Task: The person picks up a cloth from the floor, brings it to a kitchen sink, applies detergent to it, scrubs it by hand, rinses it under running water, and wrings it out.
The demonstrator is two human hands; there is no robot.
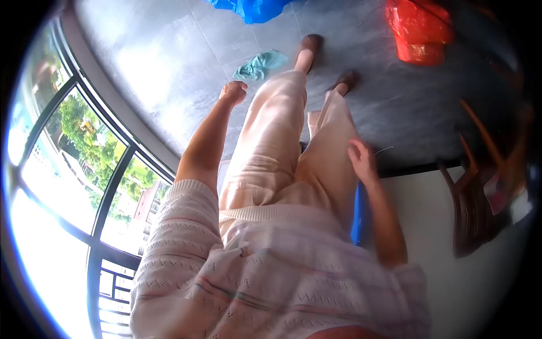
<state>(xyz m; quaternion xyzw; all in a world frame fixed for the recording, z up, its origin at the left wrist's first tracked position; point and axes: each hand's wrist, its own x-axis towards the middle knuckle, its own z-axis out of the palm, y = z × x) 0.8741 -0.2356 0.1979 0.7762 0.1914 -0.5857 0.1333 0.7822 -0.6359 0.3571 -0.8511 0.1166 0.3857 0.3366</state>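
My left hand (233,92) hangs beside my left thigh with its fingers curled in, and nothing shows in it. Just beyond it in the view, a crumpled teal cloth (259,65) lies on the floor, apart from the hand. My right hand (362,160) is by my right thigh, against the light trousers (271,130). Its fingers are loosely bent and partly apart, with no object in them. Part of a blue thing (357,217) shows between my right forearm and my body; its kind cannot be made out.
Grey tiled floor (214,34) spreads around my feet. A blue plastic bag (251,8) is at the top edge and a red plastic bag (419,34) at the upper right. Dark wooden chairs (471,209) stand at the right. Framed windows (84,147) run along the left.
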